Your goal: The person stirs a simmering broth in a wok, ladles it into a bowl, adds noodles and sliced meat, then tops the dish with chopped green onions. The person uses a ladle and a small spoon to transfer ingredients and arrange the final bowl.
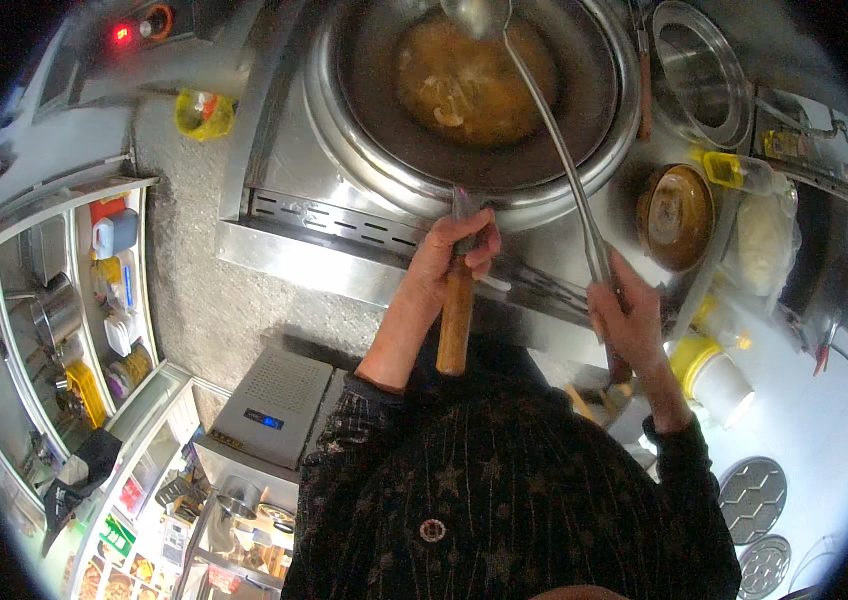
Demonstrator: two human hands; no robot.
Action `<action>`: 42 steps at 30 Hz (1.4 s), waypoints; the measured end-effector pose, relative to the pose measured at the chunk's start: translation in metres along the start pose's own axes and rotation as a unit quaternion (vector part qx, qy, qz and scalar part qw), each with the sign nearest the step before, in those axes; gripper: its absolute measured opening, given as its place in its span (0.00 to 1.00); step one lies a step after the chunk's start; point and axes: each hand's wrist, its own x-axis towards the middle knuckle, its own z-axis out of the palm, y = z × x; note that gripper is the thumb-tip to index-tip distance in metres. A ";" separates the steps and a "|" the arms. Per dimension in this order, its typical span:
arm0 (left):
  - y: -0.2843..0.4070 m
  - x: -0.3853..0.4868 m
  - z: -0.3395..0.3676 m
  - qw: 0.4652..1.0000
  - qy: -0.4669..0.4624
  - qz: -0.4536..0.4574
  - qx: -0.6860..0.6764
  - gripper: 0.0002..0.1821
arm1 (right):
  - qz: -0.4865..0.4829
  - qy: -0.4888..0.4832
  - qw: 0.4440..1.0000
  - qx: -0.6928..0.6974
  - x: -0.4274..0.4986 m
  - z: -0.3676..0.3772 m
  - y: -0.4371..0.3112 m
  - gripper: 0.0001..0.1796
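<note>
A large dark wok (371,112) rests in a round steel burner ring, with brownish liquid (484,82) and some pale food pieces inside. My left hand (461,244) grips the wok's handle (455,322) close to the rim, its wooden end extending below my fist. In my right hand (626,307) is the handle of a long metal ladle (559,142); it slants up and left across the wok. The ladle's bowl (475,16) is over the far side of the wok, partly cut by the picture's top edge.
Right of the wok stand a brown bowl (675,217), a round steel container (701,75), a yellow-topped clear container (739,171) and a filled plastic bag (765,240). A white tub (724,390) is lower right. Metal shelves (146,262) with containers and a grey cabinet (274,405) are left.
</note>
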 end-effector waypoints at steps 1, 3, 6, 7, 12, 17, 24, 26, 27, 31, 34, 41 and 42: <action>-0.001 0.000 0.001 1.000 0.008 0.003 -0.002 0.13 | 0.010 0.001 1.000 0.001 -0.010 0.000 0.003 0.30; -0.003 0.000 0.001 1.000 0.014 0.020 -0.009 0.09 | 0.026 0.003 1.000 0.003 -0.027 0.001 0.009 0.30; -0.003 0.002 0.000 1.000 0.007 0.017 -0.013 0.09 | 0.085 -0.022 0.993 0.077 -0.034 0.003 0.019 0.29; -0.003 0.002 -0.001 1.000 0.005 0.011 -0.012 0.09 | 0.089 -0.033 0.991 0.096 -0.034 0.005 0.021 0.29; 0.000 0.001 0.000 1.000 0.002 0.015 -0.010 0.14 | 0.087 -0.040 0.993 0.072 -0.027 0.015 0.026 0.24; 0.000 0.001 0.002 0.999 -0.017 0.021 -0.025 0.14 | 0.145 -0.080 0.954 0.251 -0.022 0.010 0.024 0.26; 0.001 0.001 0.003 1.000 -0.006 0.019 -0.011 0.14 | 0.158 -0.088 0.912 0.368 -0.033 0.009 0.021 0.31; 0.002 0.001 0.003 1.000 -0.007 0.019 -0.005 0.14 | 0.142 -0.095 0.909 0.381 -0.033 0.009 0.021 0.33; 0.002 0.001 0.003 1.000 -0.009 0.019 -0.004 0.14 | 0.143 -0.097 0.907 0.385 -0.033 0.009 0.021 0.33; 0.001 0.000 0.002 1.000 0.012 0.008 -0.003 0.14 | 0.125 -0.098 0.902 0.402 -0.030 0.009 0.012 0.34; 0.000 0.000 0.001 1.000 0.021 0.014 0.008 0.14 | 0.097 -0.086 0.921 0.368 -0.020 0.010 0.001 0.33; 0.000 0.001 -0.001 1.000 0.003 0.011 -0.001 0.14 | 0.089 -0.087 0.949 0.290 0.028 0.018 -0.014 0.24; 0.000 0.001 -0.001 1.000 0.002 0.014 -0.002 0.13 | 0.072 -0.088 0.949 0.295 0.032 0.019 -0.014 0.19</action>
